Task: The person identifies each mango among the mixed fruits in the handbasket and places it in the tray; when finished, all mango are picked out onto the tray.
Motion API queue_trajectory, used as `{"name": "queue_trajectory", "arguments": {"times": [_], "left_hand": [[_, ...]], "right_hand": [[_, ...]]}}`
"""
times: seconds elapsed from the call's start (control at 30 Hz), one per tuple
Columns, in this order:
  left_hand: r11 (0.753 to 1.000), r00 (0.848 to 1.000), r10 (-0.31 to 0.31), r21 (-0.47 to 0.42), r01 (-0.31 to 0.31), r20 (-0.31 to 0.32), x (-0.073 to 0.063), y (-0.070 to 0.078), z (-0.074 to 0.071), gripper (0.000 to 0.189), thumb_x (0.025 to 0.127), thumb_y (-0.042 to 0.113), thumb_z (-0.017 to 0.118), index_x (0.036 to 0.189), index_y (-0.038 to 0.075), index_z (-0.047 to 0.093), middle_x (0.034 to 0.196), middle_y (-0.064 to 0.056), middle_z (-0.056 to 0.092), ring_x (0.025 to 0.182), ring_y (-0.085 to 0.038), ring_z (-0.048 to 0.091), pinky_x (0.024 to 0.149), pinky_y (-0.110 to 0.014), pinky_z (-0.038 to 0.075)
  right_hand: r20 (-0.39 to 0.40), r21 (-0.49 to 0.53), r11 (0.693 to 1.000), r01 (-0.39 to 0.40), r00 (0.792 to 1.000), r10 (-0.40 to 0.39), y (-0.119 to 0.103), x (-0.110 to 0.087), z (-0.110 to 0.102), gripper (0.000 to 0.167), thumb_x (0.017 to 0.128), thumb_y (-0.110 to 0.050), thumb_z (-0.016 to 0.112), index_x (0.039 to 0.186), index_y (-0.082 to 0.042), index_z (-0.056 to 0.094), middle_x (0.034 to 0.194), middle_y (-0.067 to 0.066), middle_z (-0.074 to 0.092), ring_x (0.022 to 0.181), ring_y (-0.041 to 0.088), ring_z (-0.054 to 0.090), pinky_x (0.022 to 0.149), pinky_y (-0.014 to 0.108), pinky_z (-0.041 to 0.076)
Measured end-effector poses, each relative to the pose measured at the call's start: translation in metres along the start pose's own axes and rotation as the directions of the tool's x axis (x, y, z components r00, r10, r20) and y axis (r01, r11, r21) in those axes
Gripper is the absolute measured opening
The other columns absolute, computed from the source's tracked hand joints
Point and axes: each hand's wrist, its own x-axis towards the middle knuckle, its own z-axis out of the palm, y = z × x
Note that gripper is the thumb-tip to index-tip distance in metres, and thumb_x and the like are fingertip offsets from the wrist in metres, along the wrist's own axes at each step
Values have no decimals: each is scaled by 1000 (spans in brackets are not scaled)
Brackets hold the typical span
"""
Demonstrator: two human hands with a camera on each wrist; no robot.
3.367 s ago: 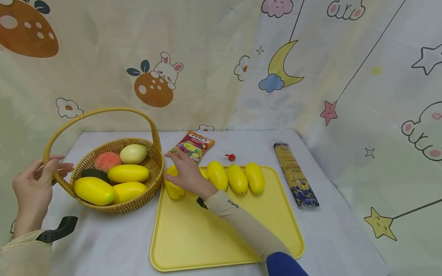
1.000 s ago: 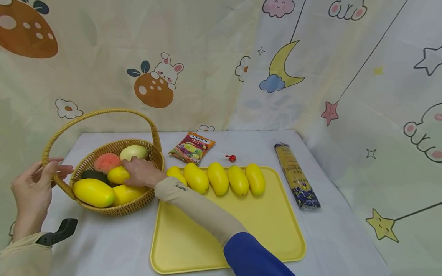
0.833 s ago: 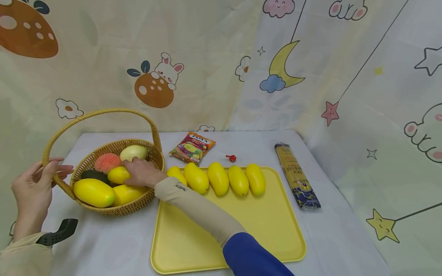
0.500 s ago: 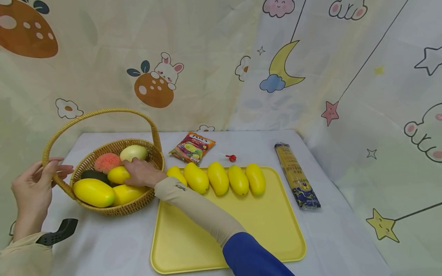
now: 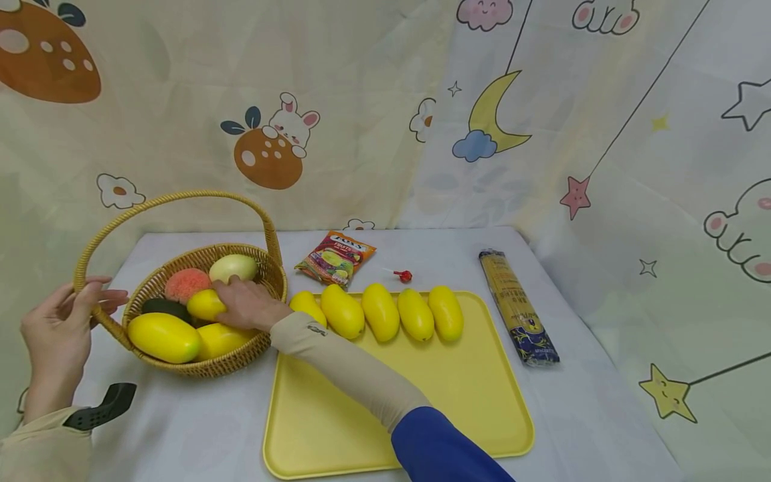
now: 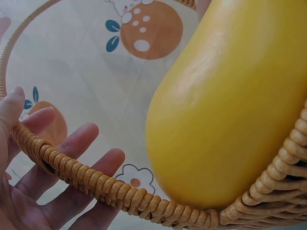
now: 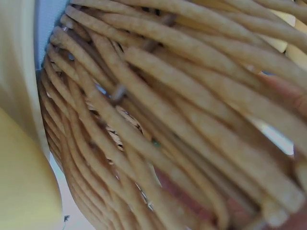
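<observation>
The person's right hand is inside the wicker basket, its fingers curled over the held yellow fruit, whose left end shows beside them; the thumb is hidden. The left hand holds the tall handle near its left base, thumb in front and fingers behind, loosely bent along the rim. Around the held fruit lie a fuzzy pink fruit, a pale green fruit, a dark green fruit and two more yellow fruits at the near side.

Just right of the basket, a yellow tray carries a row of five yellow fruits along its far edge, and the right sleeve reaches across it. Behind the tray, a candy bag and a red lollipop lie on the white-covered table. A pasta packet lies slantwise to the tray's right
</observation>
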Motion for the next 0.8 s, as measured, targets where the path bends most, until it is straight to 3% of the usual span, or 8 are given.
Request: {"name": "queue_trajectory", "arguments": {"times": [0.17, 0.53, 0.8], "left_hand": [[1000, 1000, 13, 1, -13, -2, 0, 0, 1, 35, 96, 31, 54, 124, 13, 64, 81, 21, 65, 77, 3, 60, 71, -1, 45], [1000, 1000, 9, 4, -9, 1, 0, -1, 1, 34, 96, 31, 54, 124, 14, 64, 81, 23, 65, 77, 2, 59, 74, -2, 45], [1000, 1000, -13, 18, 13, -12, -1, 1, 1, 33, 97, 31, 53, 124, 17, 64, 81, 25, 63, 79, 3, 58, 78, -3, 45]], "right_hand": [[-30, -5, 1000, 2, 1000, -2, 1, -4, -4, 57, 94, -45, 55, 145, -28, 35, 125, -2, 51, 88, 9, 55, 67, 22, 48], [-63, 8, 1000, 10, 998, -10, 5, -22, -23, 61, 93, -47, 56, 147, -29, 33, 128, -4, 49, 92, 7, 55, 66, 20, 48], [-103, 1, 999, 47, 994, -46, 16, -34, -31, 62, 94, -48, 55, 147, -25, 33, 128, -3, 50, 97, 8, 55, 75, 20, 49]]}}
